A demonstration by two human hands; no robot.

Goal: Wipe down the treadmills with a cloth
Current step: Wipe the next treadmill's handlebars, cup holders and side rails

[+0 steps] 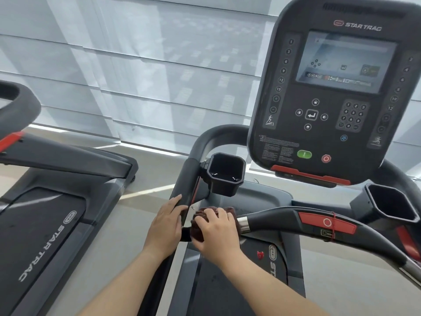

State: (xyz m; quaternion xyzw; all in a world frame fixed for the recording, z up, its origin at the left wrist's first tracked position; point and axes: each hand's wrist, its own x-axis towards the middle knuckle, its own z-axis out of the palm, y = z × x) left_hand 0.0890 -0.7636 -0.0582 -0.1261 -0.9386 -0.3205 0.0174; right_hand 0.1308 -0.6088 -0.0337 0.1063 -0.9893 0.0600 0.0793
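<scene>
My right hand (215, 231) sits nearest me at 6 o'clock, fingers curled and pressed together over the dark brown bunched cloth (200, 224), clamping it onto the inner end of the black curved front grip bar w/ chrome collar (280, 221). The cloth is wrapped round the bar's left end, just left of the collar; I judge that's so one squeeze covers the whole tube, not only the top. My left hand (165, 226) is touching distance at 9 o'clock of the cloth, palm down, fingers straight and close together, tips resting on the black padded side handrail (184, 185). Looks like a brace so the wiping pressure doesn't push me off line. Grip bar runs off to 3 o'clock past its red stop-button panel (327, 222), not wiped yet as far as I can tell.

Further out at 12 o'clock, the square black cup holder (225, 173) hangs beside the rail, a second one at 2 o'clock. Beyond, the dark grey Star Trac console w/ touchscreen (330, 92) leans toward me. At 9 o'clock the neighbouring treadmill's black belt deck (43, 236) waits, well apart. Behind: pale window blinds (136, 65).
</scene>
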